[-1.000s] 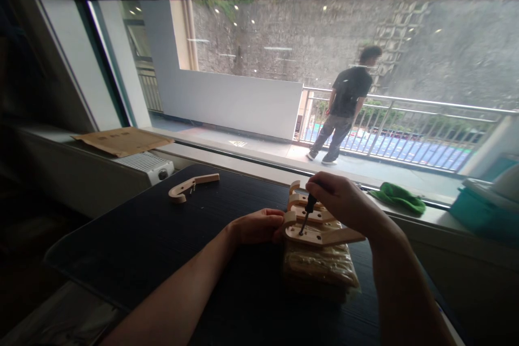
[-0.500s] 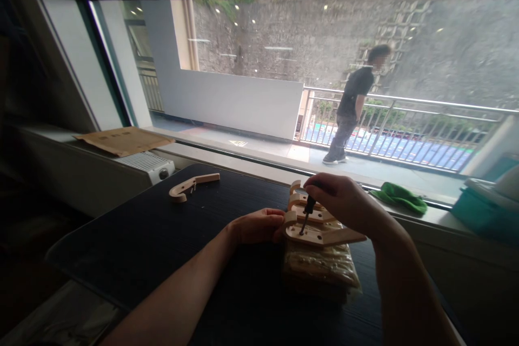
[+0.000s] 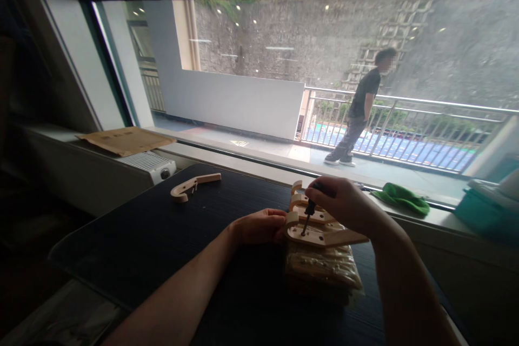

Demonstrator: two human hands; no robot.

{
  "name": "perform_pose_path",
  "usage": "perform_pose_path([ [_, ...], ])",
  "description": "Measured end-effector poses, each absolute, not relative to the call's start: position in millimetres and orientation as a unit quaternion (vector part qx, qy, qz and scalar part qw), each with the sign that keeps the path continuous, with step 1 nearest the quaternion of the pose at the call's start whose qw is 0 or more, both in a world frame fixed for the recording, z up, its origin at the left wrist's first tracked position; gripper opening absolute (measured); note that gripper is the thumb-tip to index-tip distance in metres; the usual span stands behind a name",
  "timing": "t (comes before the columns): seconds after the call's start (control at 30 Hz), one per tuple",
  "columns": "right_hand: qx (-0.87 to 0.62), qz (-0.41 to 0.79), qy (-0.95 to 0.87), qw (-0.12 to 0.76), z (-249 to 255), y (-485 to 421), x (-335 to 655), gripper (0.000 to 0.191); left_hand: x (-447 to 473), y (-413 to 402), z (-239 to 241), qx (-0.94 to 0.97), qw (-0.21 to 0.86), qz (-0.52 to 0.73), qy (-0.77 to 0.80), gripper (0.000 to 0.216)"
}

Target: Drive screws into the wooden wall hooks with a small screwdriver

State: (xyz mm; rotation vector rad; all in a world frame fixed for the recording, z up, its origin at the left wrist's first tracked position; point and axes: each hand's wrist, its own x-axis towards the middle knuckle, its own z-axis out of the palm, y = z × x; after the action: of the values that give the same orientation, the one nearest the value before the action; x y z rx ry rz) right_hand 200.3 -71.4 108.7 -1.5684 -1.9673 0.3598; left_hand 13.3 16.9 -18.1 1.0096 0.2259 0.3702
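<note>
My right hand [image 3: 340,197] is closed round the dark handle of a screwdriver [image 3: 308,211]. Its shaft slopes down, with the tip at a hole in the front wooden hook [image 3: 336,237]. My left hand [image 3: 263,225] pinches that hook's curved end from the left; the fingertips are partly hidden. Behind it lie more wooden hooks [image 3: 312,213], partly covered by my right hand. They rest across a stack of plastic-wrapped packs [image 3: 320,267]. Farther left on the black table, a separate wooden hook [image 3: 194,185] lies with small screws [image 3: 194,188] beside it.
The black table [image 3: 133,243] stands against a window sill. On the left ledge are a brown paper envelope [image 3: 130,140] and a white heater-like unit [image 3: 152,166]. A green cloth [image 3: 401,198] and a teal container [image 3: 482,203] sit at right. Outside the glass, a person [image 3: 360,108] stands near a railing.
The screwdriver stays at the same hole, its handle and my right hand shifted very slightly. My left hand keeps its place. Outside, the person leans farther to the right.
</note>
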Motion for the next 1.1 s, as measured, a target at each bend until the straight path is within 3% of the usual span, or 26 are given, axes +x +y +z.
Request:
perform_pose_path([
  [0.2, -0.615, 0.09, -0.725, 0.296, 101.4, -65.0, 201.1, 0.039, 12.8, 18.2, -19.7, 0.477, 0.855, 0.173, 0.103, 0.028],
  [0.43, -0.566, 0.126, -0.747, 0.327, 109.3, -72.5, 201.8, 0.023, 13.2, 19.3, -21.6, 0.475, 0.855, 0.177, 0.11, 0.026],
  [0.73, -0.61, 0.082, -0.724, 0.313, 105.1, -65.8, 203.6, 0.033, 13.1, 19.9, -22.3, 0.473, 0.858, 0.173, 0.103, 0.027],
  [0.93, -0.582, 0.092, -0.75, 0.301, 110.1, -73.8, 198.8, 0.02, 13.2, 18.7, -21.0, 0.479, 0.855, 0.174, 0.098, 0.029],
  [1.1, -0.581, 0.091, -0.75, 0.304, 108.4, -70.7, 198.4, 0.021, 13.2, 17.6, -19.7, 0.481, 0.854, 0.175, 0.092, 0.029],
])
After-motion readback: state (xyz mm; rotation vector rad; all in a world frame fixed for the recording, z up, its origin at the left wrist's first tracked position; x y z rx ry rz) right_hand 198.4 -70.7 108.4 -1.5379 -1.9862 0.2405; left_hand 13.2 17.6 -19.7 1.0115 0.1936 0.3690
